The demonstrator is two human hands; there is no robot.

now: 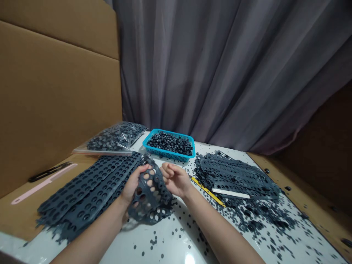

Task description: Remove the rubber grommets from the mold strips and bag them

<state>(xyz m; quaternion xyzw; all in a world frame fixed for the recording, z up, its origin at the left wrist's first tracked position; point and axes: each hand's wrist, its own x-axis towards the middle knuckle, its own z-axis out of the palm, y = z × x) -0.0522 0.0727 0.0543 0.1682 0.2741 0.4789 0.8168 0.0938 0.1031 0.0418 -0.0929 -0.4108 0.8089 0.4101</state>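
Note:
My left hand [134,183] and my right hand [176,179] hold up a dark grey perforated rubber sheet [150,216], curled and full of round holes. The left hand grips its left side. Fingers of the right hand bunch together and pinch its upper right edge. Just left of my left hand lies a stack of dark grey moulded rubber strips [85,194], their dimples still filled. To the right of my right hand is a heap of punched rubber sheets [236,179].
A blue plastic basket [169,146] of small dark rubber pieces stands ahead, beside a clear bag [115,137] of the same pieces. A yellow-handled knife [207,190], white strip [229,193], black scissors [49,172] and pink ruler [44,183] lie about. Loose pieces litter the white tabletop [176,242].

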